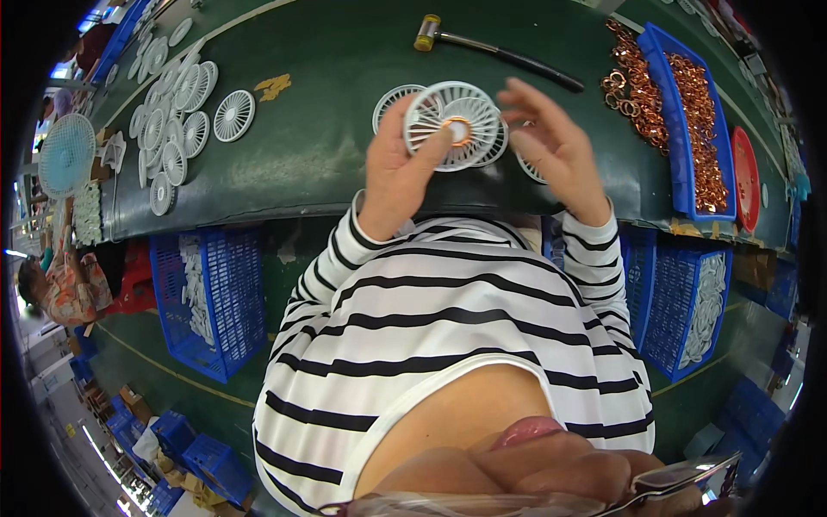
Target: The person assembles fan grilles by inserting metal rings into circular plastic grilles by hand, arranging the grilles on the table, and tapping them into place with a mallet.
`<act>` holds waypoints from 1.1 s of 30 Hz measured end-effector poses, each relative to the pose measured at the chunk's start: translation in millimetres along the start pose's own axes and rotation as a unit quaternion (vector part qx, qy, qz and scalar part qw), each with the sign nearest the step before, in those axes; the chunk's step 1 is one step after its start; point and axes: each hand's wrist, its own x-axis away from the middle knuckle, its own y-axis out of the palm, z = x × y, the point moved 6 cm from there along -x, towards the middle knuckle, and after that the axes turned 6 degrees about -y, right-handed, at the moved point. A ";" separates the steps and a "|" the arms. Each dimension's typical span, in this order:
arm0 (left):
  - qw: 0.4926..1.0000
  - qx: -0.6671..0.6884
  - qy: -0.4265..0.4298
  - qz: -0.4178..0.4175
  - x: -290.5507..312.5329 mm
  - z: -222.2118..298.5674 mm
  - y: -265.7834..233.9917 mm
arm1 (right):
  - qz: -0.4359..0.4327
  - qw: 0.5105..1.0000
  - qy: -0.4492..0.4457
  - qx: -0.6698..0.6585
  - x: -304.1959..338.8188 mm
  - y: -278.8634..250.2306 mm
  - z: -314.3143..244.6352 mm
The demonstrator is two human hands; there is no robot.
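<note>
Behind the white slatted disc (465,107), most of your left hand's (396,164) fingers are hidden, and your thumb covers part of the copper ring (469,131). Your right hand (560,142) is blurred (its fingertips most of all) and hides much of the lower disc (528,169). You see other discs (389,102) only partly behind the held one. Overlap keeps you from counting the piled discs (155,126); the copper pieces (696,129) are too small to tell apart. The lower edge crops your glasses (689,476).
</note>
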 end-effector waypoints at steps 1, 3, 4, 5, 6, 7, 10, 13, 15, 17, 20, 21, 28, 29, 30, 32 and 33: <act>1.000 -0.001 0.011 -0.011 -0.6 -2.0 5.1 | 0.000 0.996 0.016 -0.092 0.1 15.9 2.4; 1.000 0.007 0.012 -0.024 -2.1 -4.4 10.5 | 0.017 0.980 0.061 -0.189 -2.5 35.1 5.3; 1.000 -0.007 0.017 -0.024 -2.0 -7.2 8.7 | 0.016 0.979 0.063 -0.191 -2.7 38.5 6.5; 1.000 -0.009 0.015 -0.022 -1.7 -12.0 6.0 | 0.026 0.982 0.074 -0.172 -2.1 39.5 9.3; 0.999 -0.032 0.017 -0.021 -1.2 -16.6 3.7 | 0.037 0.984 0.085 -0.152 -1.1 39.6 11.7; 0.998 -0.055 0.019 -0.021 -1.4 -19.2 2.8 | 0.037 0.984 0.086 -0.153 -0.4 39.8 11.8; 0.999 -0.047 0.016 -0.020 0.0 -21.1 2.9 | 0.045 0.989 0.120 -0.077 3.9 36.2 14.3; 0.998 -0.049 0.040 -0.025 2.0 -21.2 2.7 | 0.053 0.993 0.065 -0.081 3.1 36.2 11.0; 0.992 -0.091 0.081 -0.042 3.7 -15.6 5.5 | 0.045 0.988 0.080 -0.126 -1.2 31.7 12.5; 0.990 -0.102 0.082 -0.044 3.8 -18.2 4.3 | 0.031 0.982 0.097 -0.158 -2.0 34.3 11.2; 0.992 -0.098 0.067 -0.050 6.5 -18.8 6.4 | 0.002 0.985 0.149 -0.087 4.7 30.7 21.5; 0.994 -0.081 0.051 -0.056 8.3 -18.9 7.6 | 0.002 0.985 0.150 -0.086 6.5 30.6 22.3; 0.912 -0.337 0.231 0.014 13.1 19.0 4.8 | 0.024 0.997 0.064 -0.023 -10.0 -2.4 30.3; 0.887 -0.353 0.291 0.063 14.3 20.4 -8.8 | 0.069 0.991 0.024 0.108 -17.6 -28.0 37.1; 0.868 -0.377 0.309 0.093 15.6 29.7 -18.0 | 0.127 0.968 0.034 0.215 -20.6 -56.4 43.6; 0.856 -0.366 0.322 0.174 12.0 35.9 -46.3 | 0.192 0.813 -0.018 0.550 -21.4 -109.0 52.7; 0.856 -0.379 0.300 0.184 5.6 36.5 -56.3 | 0.201 0.769 0.048 0.605 -17.1 -140.4 60.1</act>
